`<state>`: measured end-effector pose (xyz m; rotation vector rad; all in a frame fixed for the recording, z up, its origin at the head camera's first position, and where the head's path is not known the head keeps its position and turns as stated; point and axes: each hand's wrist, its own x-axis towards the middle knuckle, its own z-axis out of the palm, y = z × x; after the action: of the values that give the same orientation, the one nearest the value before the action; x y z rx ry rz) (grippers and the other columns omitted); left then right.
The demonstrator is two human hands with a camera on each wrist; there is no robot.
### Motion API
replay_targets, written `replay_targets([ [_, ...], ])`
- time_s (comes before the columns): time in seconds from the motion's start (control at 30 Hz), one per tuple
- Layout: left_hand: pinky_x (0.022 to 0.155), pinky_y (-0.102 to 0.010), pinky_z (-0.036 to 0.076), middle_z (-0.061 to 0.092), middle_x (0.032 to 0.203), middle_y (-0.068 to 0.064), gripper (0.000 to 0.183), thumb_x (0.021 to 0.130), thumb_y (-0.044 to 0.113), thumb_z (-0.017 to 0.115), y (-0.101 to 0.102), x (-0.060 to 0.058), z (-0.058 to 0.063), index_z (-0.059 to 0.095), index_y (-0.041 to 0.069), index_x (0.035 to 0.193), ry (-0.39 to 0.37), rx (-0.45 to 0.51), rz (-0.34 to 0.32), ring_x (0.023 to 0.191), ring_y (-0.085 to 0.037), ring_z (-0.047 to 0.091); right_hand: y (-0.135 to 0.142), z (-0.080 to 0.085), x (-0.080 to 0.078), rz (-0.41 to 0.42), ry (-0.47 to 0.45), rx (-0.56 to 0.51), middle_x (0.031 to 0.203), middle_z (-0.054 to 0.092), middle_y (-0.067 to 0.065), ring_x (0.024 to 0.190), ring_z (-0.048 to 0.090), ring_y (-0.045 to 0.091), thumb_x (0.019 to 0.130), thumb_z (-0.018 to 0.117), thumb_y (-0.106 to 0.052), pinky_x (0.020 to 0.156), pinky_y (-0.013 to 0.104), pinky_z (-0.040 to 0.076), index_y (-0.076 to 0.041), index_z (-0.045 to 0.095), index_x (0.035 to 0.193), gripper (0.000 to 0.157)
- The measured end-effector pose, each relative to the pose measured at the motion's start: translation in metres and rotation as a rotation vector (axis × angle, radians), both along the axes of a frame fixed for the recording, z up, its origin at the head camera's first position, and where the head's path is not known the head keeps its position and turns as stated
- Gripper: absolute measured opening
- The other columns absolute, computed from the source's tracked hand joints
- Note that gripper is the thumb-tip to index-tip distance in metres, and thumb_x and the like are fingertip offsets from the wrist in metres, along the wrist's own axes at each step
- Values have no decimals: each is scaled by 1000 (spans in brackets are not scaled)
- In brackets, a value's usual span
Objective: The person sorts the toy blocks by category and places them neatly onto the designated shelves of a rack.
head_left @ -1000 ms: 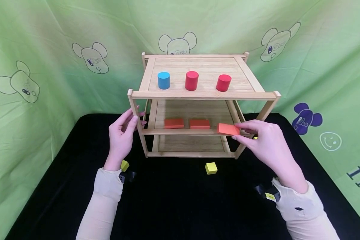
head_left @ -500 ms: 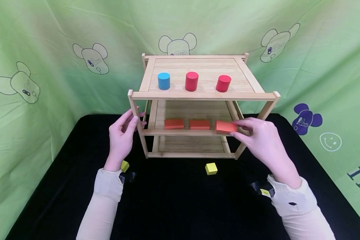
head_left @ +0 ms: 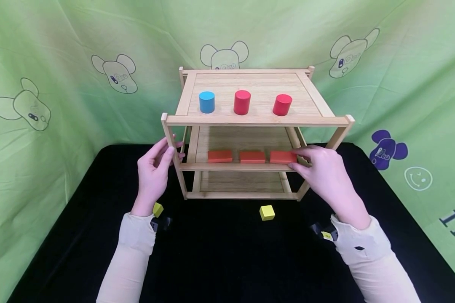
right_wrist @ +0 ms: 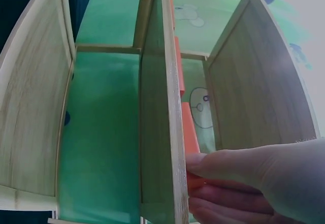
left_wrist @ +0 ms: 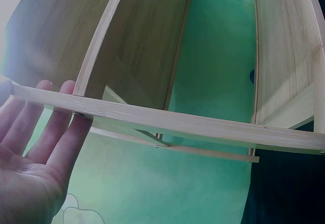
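Note:
In the head view a three-tier wooden shelf rack [head_left: 231, 195] stands in front of me. My right hand [head_left: 324, 170] pinches the right end of an orange rectangular block [head_left: 281, 157] at the front of the middle tier. Two more such blocks, a left one [head_left: 219, 156] and a centre one [head_left: 252, 157], lie in line with it. The right wrist view shows my thumb [right_wrist: 203, 164] against the held block [right_wrist: 189, 130]. My left hand [head_left: 153, 170] holds the rack's left front leg [left_wrist: 193, 120], its fingers [left_wrist: 61, 137] passing behind the wood.
On the top tier stand a blue cylinder [head_left: 207, 102], a taller red cylinder [head_left: 242, 102] and a shorter red one [head_left: 282, 104]. A yellow cube [head_left: 267, 213] lies before the rack on the black cloth [head_left: 220, 256]; another yellow cube [head_left: 157, 209] shows beside my left wrist.
My right hand has moved left and inward with the orange block, bringing it from over the front rail down to the middle tier, level with the other two. My left hand stays put.

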<state>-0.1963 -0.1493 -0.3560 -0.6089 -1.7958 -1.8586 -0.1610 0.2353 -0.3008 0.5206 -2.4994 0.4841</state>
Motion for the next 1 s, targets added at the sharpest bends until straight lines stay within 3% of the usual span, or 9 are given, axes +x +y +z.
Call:
replay_targets([
  [0.4, 83, -45, 60, 70, 116, -24, 32, 104, 4, 57, 1, 0, 0, 63, -3, 136, 1, 33, -11, 86, -32, 73, -4, 2, -3, 2, -77, 26, 99, 74, 19, 87, 69, 38, 88, 76, -2, 73, 55, 53, 3, 76, 104, 17],
  [0.6, 82, -41, 60, 70, 117, -24, 33, 105, 4, 57, 1, 0, 0, 62, -5, 136, -4, 30, -6, 87, -32, 73, -5, 2, -4, 1, -93, 39, 104, 72, 20, 92, 67, 38, 89, 65, 5, 78, 57, 53, 4, 75, 108, 21],
  [0.83, 84, -38, 60, 70, 116, -23, 33, 105, 6, 56, 0, 0, -1, 62, -3, 136, -5, 11, 2, 88, -31, 73, -8, 0, -3, 13, -82, 33, 109, 69, 21, 89, 65, 37, 87, 58, 10, 75, 56, 52, 5, 71, 111, 28],
  [1.0, 84, -39, 60, 70, 117, -22, 33, 106, 9, 57, 0, 0, 0, 63, -1, 136, 7, 8, -3, 88, -30, 73, -8, 1, 0, 4, -50, 19, 111, 69, 23, 96, 65, 40, 87, 62, 8, 79, 59, 52, 6, 70, 116, 30],
])
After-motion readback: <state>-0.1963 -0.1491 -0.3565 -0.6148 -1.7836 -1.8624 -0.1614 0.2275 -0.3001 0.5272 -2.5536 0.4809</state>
